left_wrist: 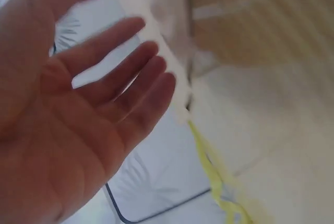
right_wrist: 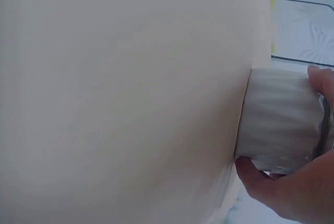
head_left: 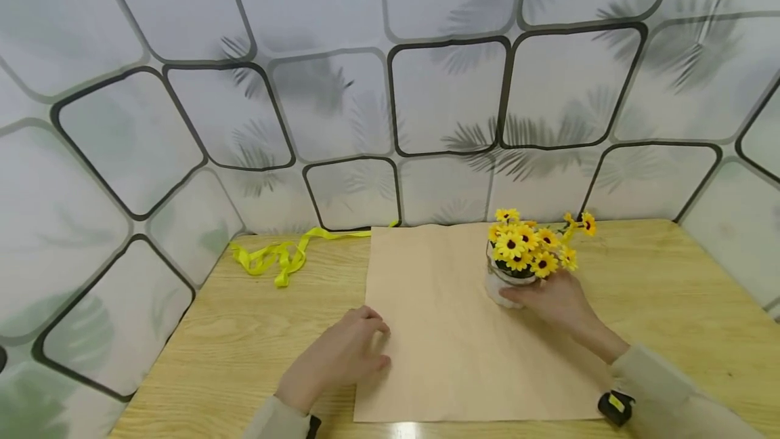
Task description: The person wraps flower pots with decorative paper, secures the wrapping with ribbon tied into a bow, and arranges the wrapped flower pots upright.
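A sheet of light brown paper (head_left: 439, 330) lies flat on the table. On its far right part stands a white pot (head_left: 500, 290) of yellow artificial-looking flowers (head_left: 518, 242) with dark centres. My right hand (head_left: 557, 300) grips this flower pot from the right side; in the right wrist view, fingers hold both sides of the white pot (right_wrist: 282, 117), its base at the paper. Over the left edge of the sheet hovers my left hand (head_left: 341, 358), fingers loosely bent and holding nothing. Its bare palm (left_wrist: 68, 130) shows in the left wrist view.
A bright yellow ribbon (head_left: 295, 259) lies loosely looped at the table's back left, one end running behind the paper's far edge. The wooden table (head_left: 244, 344) meets a patterned cloth wall (head_left: 451, 100) at the back and sides. Dark wrist straps sit on both cuffs.
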Tool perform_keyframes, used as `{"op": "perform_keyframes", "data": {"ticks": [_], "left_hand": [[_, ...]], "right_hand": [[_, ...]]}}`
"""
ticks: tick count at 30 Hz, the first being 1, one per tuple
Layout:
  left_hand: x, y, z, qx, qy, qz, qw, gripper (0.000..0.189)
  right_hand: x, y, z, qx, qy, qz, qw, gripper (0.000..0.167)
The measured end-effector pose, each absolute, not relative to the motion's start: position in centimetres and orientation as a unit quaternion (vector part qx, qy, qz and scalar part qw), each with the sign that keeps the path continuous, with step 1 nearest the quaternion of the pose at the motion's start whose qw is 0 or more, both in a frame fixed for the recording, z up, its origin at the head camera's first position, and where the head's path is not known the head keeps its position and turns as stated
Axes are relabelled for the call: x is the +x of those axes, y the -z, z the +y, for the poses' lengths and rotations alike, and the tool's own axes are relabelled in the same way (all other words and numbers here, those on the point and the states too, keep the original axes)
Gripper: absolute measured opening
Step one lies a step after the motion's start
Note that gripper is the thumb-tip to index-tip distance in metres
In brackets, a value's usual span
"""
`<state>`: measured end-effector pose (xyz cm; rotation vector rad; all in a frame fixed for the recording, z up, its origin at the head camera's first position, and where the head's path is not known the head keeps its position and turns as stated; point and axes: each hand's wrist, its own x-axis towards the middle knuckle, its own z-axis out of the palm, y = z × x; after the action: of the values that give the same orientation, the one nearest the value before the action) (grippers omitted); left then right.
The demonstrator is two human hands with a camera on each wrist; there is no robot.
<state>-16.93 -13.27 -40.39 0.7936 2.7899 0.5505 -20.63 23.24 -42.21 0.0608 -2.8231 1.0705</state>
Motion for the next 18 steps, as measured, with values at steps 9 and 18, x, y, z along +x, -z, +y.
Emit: {"op": "perform_keyframes", "data": {"ticks": [9, 18], "left_hand": [[-20.6, 40.2, -6.3, 0.235, -0.349, 0.902, 0.095, 0.037], [-23.1, 41.5, -0.6, 0.231, -0.383, 0.885, 0.132, 0.045]], "right_hand": [[-20.1, 41.8, 24.2, -0.038, -0.418, -0.907, -0.015, 0.102], [-19.6, 41.7, 24.4, -0.046, -0.421, -0.906, -0.013, 0.098]]}}
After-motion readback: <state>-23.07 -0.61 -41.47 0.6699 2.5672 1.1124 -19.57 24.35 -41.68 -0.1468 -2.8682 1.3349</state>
